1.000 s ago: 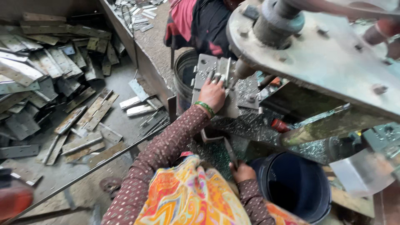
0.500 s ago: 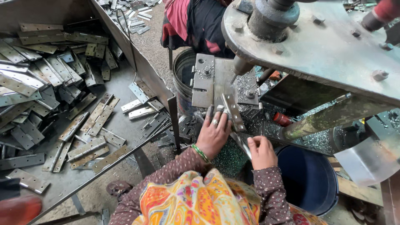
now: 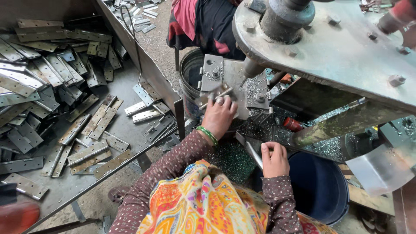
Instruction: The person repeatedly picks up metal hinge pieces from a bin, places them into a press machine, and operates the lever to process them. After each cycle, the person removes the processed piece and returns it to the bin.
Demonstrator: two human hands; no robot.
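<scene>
A metal hinge leaf [image 3: 215, 96] lies at the centre of the frame on the steel bed plate [image 3: 236, 80] of a drill press. The left hand [image 3: 219, 116] rests on it, fingers spread and pressing down flat, palm not closed around the piece. A green bangle [image 3: 208, 134] sits on that wrist. Just above the hinge leaf, a bolted clamp block [image 3: 212, 73] stands on the bed plate.

The right hand [image 3: 273, 159], lower and right of centre, is closed around a second flat metal strip [image 3: 251, 149], which angles up and left from the fist. Metal swarf [image 3: 232, 158] covers the surface between the two hands.

The press head [image 3: 338, 47], a heavy grey casting with bolts, fills the upper right of the frame. A dark blue bucket [image 3: 320, 186] stands at the lower right, just beside the right hand. A grey bucket [image 3: 190, 80] stands left of the bed plate.

Loose hinge leaves [image 3: 56, 99] lie heaped across the left half of the frame. Another person [image 3: 203, 24], in red and black cloth, sits at the upper centre.
</scene>
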